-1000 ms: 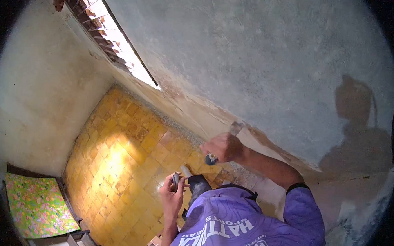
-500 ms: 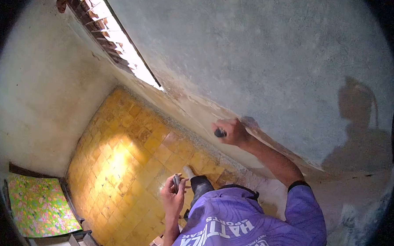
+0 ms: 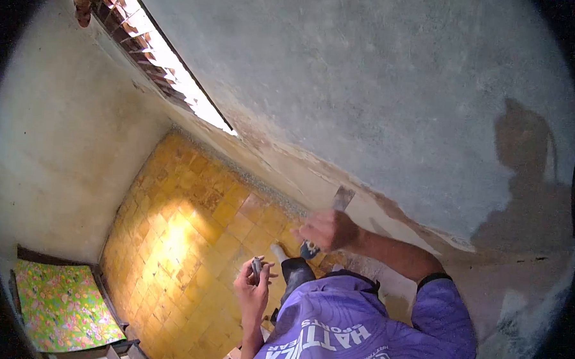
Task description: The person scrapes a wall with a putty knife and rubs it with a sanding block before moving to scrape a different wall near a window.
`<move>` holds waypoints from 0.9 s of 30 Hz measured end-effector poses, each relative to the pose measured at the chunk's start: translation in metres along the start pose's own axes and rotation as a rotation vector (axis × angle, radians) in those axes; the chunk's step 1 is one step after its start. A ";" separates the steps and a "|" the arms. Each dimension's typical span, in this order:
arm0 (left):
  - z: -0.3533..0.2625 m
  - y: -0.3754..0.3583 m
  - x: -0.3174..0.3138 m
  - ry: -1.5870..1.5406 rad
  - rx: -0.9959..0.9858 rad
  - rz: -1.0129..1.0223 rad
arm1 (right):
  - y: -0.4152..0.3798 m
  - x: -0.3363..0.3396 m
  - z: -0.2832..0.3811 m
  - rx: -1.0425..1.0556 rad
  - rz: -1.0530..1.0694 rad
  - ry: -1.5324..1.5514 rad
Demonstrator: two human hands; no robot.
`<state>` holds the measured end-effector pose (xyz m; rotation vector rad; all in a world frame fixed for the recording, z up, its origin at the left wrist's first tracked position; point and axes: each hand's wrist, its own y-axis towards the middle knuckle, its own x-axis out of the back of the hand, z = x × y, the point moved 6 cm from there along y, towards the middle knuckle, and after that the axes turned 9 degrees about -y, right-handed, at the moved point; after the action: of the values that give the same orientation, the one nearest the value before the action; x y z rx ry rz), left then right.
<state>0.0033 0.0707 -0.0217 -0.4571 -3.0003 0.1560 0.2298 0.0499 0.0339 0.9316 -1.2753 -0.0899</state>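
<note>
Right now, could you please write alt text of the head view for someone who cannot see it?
A right hand grips a flat-bladed tool close to a patchy grey wall, while the left hand holds a small grey object. The lower part shows a purple shirt, yellow tiled floor and a flower-patterned cover.

A scraper (image 3: 343, 198) and grey object (image 3: 257, 267) are held aslant.

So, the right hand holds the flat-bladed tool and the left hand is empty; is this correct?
The left hand is not empty: the head view shows it holding a small grey object. The right hand does hold the flat-bladed tool.
</note>
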 end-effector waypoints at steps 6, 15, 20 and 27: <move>-0.015 -0.001 -0.008 0.022 0.003 0.010 | -0.008 -0.024 -0.031 -0.114 -0.131 0.145; -0.017 -0.002 -0.009 0.048 -0.014 0.018 | 0.004 -0.010 -0.006 0.015 0.009 -0.047; -0.013 -0.003 -0.008 0.036 -0.008 0.012 | 0.003 -0.002 -0.041 -0.056 -0.160 0.095; -0.021 -0.004 -0.004 -0.021 0.009 0.005 | -0.006 -0.058 -0.021 -0.419 0.310 0.221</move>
<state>0.0084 0.0672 -0.0004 -0.4652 -3.0174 0.1757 0.2302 0.0887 -0.0151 0.3683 -1.1227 -0.0086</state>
